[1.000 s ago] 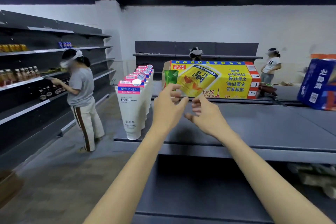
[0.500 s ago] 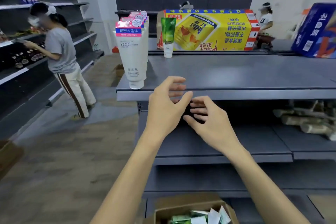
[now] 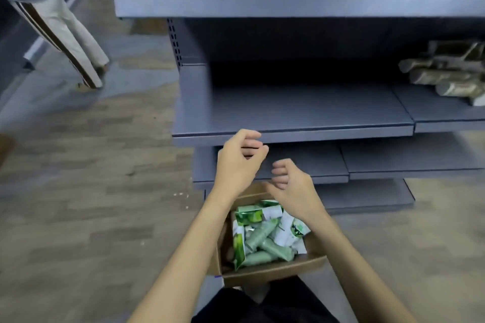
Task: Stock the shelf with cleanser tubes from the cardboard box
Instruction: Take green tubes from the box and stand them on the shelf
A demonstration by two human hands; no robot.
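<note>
Both hands — left hand (image 3: 237,162) and right hand (image 3: 294,186) — are hovering loosely curled, grasping nothing, above the cardboard box (image 3: 273,269). Cleanser tubes (image 3: 262,238) are lying inside, below the shelf (image 3: 288,134) edge — free space between.

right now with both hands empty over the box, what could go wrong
The green tubes lie jumbled in the cardboard box, so a grab by the left hand or right hand may snag several and drop one. The box sits right at the person's feet, so it could get kicked.
</note>
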